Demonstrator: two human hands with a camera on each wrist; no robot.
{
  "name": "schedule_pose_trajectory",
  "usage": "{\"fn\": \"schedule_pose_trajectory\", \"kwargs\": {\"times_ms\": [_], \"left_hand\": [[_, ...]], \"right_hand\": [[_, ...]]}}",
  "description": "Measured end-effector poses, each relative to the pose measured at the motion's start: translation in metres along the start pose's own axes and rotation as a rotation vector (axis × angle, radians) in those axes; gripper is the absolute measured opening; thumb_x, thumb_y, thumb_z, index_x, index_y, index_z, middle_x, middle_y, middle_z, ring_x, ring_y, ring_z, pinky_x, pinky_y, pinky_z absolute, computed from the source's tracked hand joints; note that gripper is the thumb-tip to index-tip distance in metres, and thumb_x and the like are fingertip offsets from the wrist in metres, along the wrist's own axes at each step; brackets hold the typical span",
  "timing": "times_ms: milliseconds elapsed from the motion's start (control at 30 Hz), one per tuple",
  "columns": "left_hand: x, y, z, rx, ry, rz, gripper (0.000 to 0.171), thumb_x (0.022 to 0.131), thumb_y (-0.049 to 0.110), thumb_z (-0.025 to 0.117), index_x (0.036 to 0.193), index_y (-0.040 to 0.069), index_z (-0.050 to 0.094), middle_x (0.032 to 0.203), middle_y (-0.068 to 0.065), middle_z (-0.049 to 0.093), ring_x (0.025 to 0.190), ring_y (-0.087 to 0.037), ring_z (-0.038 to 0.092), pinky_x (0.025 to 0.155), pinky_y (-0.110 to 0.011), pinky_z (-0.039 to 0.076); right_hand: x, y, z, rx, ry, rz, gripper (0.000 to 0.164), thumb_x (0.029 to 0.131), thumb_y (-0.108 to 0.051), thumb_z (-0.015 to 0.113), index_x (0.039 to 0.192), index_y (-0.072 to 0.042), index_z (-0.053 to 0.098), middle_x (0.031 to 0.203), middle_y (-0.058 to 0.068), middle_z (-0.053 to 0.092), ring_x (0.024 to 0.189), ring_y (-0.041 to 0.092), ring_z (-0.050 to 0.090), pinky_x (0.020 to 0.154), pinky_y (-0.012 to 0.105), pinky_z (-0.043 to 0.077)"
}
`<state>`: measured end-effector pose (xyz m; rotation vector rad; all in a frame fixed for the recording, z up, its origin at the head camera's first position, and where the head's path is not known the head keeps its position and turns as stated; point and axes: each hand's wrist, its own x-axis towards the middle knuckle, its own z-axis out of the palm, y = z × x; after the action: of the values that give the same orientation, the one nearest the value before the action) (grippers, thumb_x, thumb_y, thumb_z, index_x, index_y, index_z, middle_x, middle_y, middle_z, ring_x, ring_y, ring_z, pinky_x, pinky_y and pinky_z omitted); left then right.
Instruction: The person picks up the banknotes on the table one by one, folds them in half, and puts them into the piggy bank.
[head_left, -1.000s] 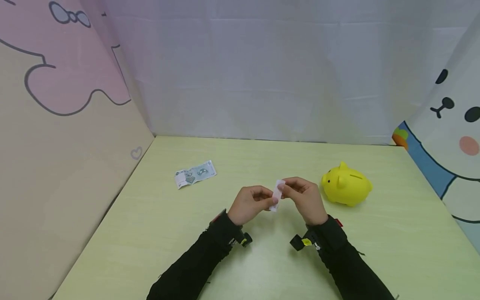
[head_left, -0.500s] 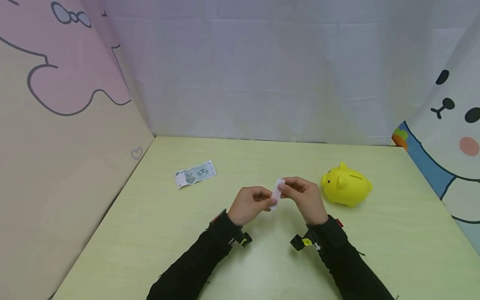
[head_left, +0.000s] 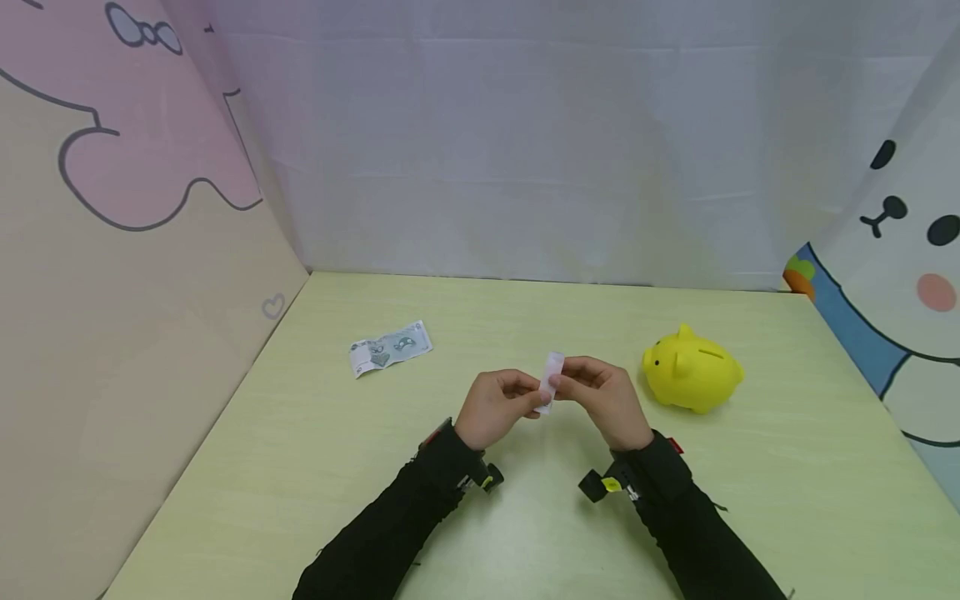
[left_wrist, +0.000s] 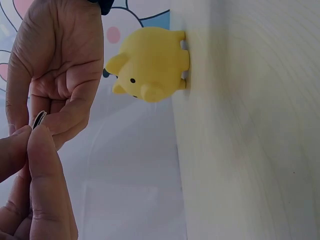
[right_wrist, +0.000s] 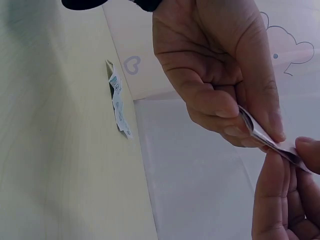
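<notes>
A narrow folded banknote (head_left: 553, 367), pale pinkish white, is held up between both hands over the middle of the table. My left hand (head_left: 491, 412) pinches its lower end between thumb and fingers. Higher along the strip, my right hand (head_left: 609, 408) pinches it too. Stacked layers of the folded note (right_wrist: 255, 130) show edge-on in the right wrist view. In the left wrist view only a small end of it peeks out between the fingertips. A yellow piggy bank (head_left: 692, 372) with a slot on its back stands right of my right hand, apart from it.
A creased greenish banknote (head_left: 392, 347) lies flat on the pale wooden table (head_left: 247, 492), toward the back left. Behind the table hangs a white curtain (head_left: 480, 158). Cartoon-printed panels (head_left: 157, 308) flank both sides.
Both hands have drifted slightly left with the folded banknote. The right thumb sits lower along the strip, so more of its top end shows. The piggy bank and loose banknote have stayed put.
</notes>
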<state>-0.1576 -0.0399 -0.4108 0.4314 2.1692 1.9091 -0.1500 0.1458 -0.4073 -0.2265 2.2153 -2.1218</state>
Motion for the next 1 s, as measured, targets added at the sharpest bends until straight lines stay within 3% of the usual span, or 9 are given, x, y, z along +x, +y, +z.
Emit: {"fn": "schedule_pose_trajectory", "kwargs": {"times_ms": [367, 667, 867, 1000], "left_hand": [[-0.001, -0.001, 0.002, 0.005, 0.004, 0.021, 0.019, 0.091, 0.014, 0.071, 0.100, -0.002, 0.072, 0.096, -0.022, 0.072, 0.076, -0.017, 0.071, 0.072, -0.028, 0.058], [0.011, -0.005, -0.002, -0.059, -0.001, 0.077, 0.028, 0.100, 0.019, 0.058, 0.106, -0.006, 0.068, 0.100, -0.025, 0.067, 0.086, -0.014, 0.069, 0.081, -0.030, 0.059], [0.028, -0.011, 0.000, 0.087, -0.025, 0.113, 0.028, 0.100, 0.022, 0.057, 0.119, 0.003, 0.065, 0.117, -0.016, 0.067, 0.105, -0.028, 0.066, 0.090, -0.031, 0.056], [0.040, -0.012, 0.006, 0.166, -0.070, 0.125, 0.038, 0.100, 0.022, 0.058, 0.135, 0.010, 0.056, 0.139, -0.011, 0.056, 0.124, -0.031, 0.057, 0.102, -0.039, 0.049]], "right_hand": [[0.000, 0.000, 0.000, -0.018, 0.042, -0.023, 0.030, 0.094, -0.011, 0.065, 0.115, 0.011, 0.064, 0.089, -0.012, 0.070, 0.080, 0.009, 0.067, 0.076, 0.026, 0.058], [-0.002, -0.009, -0.005, -0.030, 0.064, -0.034, 0.031, 0.094, -0.013, 0.066, 0.114, 0.010, 0.064, 0.089, -0.011, 0.071, 0.078, 0.010, 0.069, 0.079, 0.034, 0.060], [-0.007, -0.016, -0.007, -0.004, 0.042, -0.062, 0.031, 0.095, -0.011, 0.064, 0.114, 0.013, 0.062, 0.090, -0.011, 0.071, 0.078, 0.010, 0.068, 0.076, 0.027, 0.059], [-0.009, -0.019, -0.008, -0.001, 0.034, -0.083, 0.030, 0.095, -0.009, 0.064, 0.113, 0.014, 0.062, 0.089, -0.010, 0.070, 0.077, 0.010, 0.066, 0.075, 0.026, 0.059]]}}
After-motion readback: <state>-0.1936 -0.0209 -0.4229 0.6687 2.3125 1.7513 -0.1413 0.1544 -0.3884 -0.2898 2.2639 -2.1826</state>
